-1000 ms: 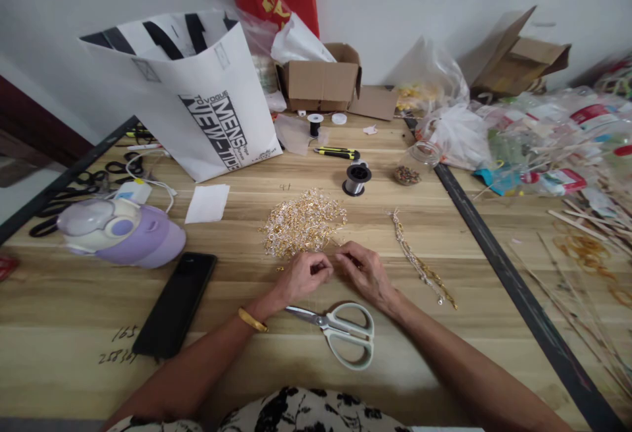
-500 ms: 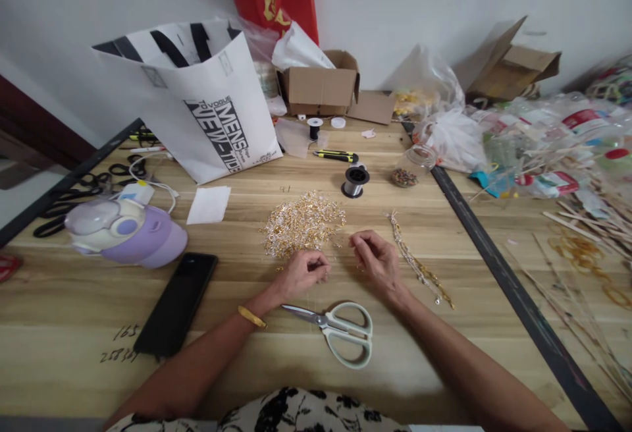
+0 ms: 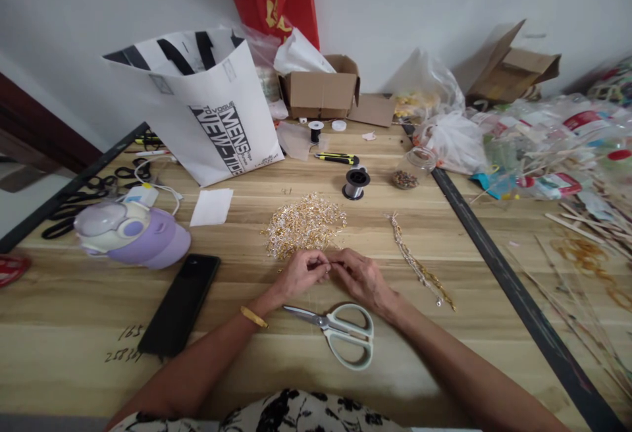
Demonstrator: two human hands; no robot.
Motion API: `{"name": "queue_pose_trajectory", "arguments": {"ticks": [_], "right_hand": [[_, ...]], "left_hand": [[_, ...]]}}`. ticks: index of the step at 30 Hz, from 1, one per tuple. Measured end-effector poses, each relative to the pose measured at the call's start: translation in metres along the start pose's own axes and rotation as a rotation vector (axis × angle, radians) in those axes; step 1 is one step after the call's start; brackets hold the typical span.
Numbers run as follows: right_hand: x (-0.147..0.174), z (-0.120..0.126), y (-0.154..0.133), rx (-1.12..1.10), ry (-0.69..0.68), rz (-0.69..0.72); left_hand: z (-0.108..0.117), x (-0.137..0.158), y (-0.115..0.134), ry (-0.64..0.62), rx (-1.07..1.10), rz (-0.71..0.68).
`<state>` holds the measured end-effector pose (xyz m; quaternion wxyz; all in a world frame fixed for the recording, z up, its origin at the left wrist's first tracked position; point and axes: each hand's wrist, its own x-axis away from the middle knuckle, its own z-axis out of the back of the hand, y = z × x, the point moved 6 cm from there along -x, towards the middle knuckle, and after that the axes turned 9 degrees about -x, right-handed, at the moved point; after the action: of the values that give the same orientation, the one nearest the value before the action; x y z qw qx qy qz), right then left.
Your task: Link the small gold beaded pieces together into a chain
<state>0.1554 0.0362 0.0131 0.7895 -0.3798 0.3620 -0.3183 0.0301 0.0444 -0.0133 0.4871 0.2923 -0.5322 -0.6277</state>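
Fingers (image 3: 320,267) of left hand (image 3: 299,276) and right hand (image 3: 364,280): closed to a pinch, tips meeting low over counter (image 3: 429,373); anything held between too small to tell.

Nearer the body: scissors (image 3: 323,321), pale-handled, lying flat, blades toward the left.

On left wrist: bangle (image 3: 253,317), gold.

Beside left forearm: phone (image 3: 180,303), black, lying flat.

Right of right hand: chains (image 3: 409,255), gold and silver, laid out lengthwise together.

Just beyond the fingers: heap of bits (image 3: 302,224), gold and silver, tiny, loosely spread on counter.

Left of heap: purple device (image 3: 153,240); paper (image 3: 212,207), white.

Beyond heap: wire spool (image 3: 356,186), upright; clear jar (image 3: 417,163), small mixed pieces inside; cutter (image 3: 337,158), black and yellow.

Farther: white bag (image 3: 185,99), standing, printed; black spool (image 3: 315,133); carton (image 3: 323,93), flaps up; bottles (image 3: 585,119), piled far right.

Rearmost: red bag (image 3: 303,7), against wall (image 3: 385,10).
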Motion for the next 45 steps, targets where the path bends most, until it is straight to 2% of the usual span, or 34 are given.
{"name": "queue_pose_trajectory", "arguments": {"ticks": [7,12,22,38,45], "right_hand": [[-0.001,0.001,0.002,0.032,0.021,-0.022],[-0.002,0.001,0.003,0.002,0.021,-0.063],[-0.002,0.002,0.007,-0.090,0.011,-0.128],[-0.002,0.018,0.020,-0.027,0.178,-0.165],[-0.003,0.022,0.022,-0.033,0.197,-0.187]], "left_hand": [[0.000,0.000,0.002,0.003,-0.041,-0.041],[0.000,0.000,0.005,0.017,-0.117,-0.064],[-0.001,0.001,0.003,0.004,-0.125,-0.070],[-0.002,-0.001,-0.001,-0.014,-0.089,-0.050],[-0.002,-0.001,0.000,-0.015,-0.092,-0.054]]}}
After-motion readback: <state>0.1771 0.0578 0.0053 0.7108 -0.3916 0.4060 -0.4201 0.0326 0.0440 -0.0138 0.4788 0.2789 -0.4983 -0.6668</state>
